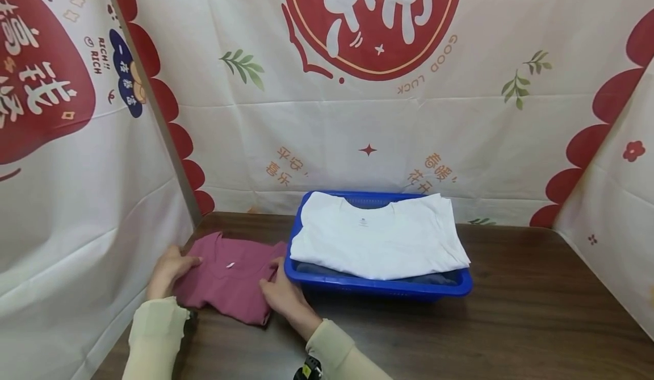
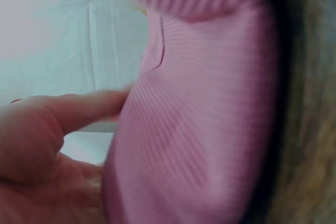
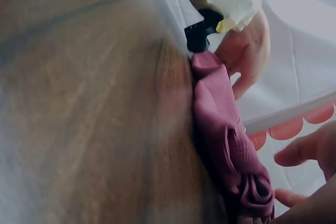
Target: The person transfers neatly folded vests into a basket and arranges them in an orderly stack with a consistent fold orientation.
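Observation:
A folded dusty-pink shirt (image 1: 237, 280) of ribbed fabric lies on the brown table, its neckline with a small white label toward the back. My left hand (image 1: 168, 272) holds its left edge, the thumb over the top; the other fingers are hidden by fabric in the left wrist view, where the shirt (image 2: 178, 114) fills the middle. At the right edge, my right hand (image 1: 287, 296) has its fingers round the bunched folds. In the right wrist view the thumb (image 3: 299, 150) stands over the shirt (image 3: 226, 124), a little apart from it.
Right beside my right hand is a blue plastic basket (image 1: 378, 286). A folded white shirt (image 1: 378, 235) lies across its top, with dark cloth (image 1: 429, 278) showing beneath. Printed white sheets (image 1: 327, 136) hang behind the table (image 1: 516, 312) and along both sides.

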`<state>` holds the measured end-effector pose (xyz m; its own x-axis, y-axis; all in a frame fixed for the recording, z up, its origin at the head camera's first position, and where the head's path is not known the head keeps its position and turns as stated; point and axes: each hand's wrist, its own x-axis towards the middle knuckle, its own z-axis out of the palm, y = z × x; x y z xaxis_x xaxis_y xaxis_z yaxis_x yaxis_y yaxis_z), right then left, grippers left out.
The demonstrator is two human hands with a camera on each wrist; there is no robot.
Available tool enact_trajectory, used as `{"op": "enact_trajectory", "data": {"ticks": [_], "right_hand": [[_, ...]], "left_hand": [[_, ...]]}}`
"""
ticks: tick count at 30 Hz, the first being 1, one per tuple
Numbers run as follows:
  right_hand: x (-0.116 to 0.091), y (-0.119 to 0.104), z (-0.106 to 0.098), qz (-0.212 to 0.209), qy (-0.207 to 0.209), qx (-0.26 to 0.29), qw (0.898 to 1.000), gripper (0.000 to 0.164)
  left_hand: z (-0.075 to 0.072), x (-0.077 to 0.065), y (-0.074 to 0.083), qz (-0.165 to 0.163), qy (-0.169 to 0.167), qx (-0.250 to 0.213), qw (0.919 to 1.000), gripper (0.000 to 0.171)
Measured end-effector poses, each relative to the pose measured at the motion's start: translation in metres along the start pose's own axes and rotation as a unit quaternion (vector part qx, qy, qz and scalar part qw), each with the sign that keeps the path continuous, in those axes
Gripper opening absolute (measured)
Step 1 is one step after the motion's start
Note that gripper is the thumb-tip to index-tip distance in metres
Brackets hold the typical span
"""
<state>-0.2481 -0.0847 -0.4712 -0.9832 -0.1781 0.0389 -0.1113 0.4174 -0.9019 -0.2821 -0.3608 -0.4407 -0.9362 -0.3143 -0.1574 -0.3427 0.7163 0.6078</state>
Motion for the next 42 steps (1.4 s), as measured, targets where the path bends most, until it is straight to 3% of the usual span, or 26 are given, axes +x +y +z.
{"op": "enact_trajectory", "data": {"ticks": [10, 14, 18, 23, 28, 34, 42], "right_hand": [[0.001, 0.007, 0.0, 0.005, -0.051, -0.005, 0.999, 0.026], [0.002, 0.007, 0.0, -0.02, -0.028, -0.007, 0.999, 0.017], [0.003, 0.007, 0.0, -0.05, 0.0, -0.017, 0.999, 0.014], [0.003, 0.006, 0.002, -0.041, -0.009, -0.022, 0.999, 0.03], [0.003, 0.005, 0.001, -0.034, -0.021, -0.014, 0.999, 0.047], [0.003, 0.006, 0.001, -0.036, -0.03, 0.001, 0.999, 0.055], [0.005, 0.002, 0.001, -0.105, -0.046, -0.005, 0.993, 0.057]], "left_hand": [[0.001, 0.005, 0.0, 0.005, -0.027, -0.05, 0.9984, 0.079], [0.0, 0.005, 0.001, 0.03, -0.03, -0.082, 0.9957, 0.069], [-0.003, 0.002, 0.0, 0.053, -0.033, -0.077, 0.9951, 0.048], [-0.005, 0.001, 0.001, 0.073, -0.052, -0.06, 0.9942, 0.032], [-0.008, -0.001, 0.003, 0.072, -0.078, -0.039, 0.9936, 0.039], [-0.009, -0.003, 0.004, 0.07, -0.024, 0.019, 0.9971, 0.039], [-0.013, -0.008, 0.013, 0.069, 0.025, 0.04, 0.9965, 0.041]]}}
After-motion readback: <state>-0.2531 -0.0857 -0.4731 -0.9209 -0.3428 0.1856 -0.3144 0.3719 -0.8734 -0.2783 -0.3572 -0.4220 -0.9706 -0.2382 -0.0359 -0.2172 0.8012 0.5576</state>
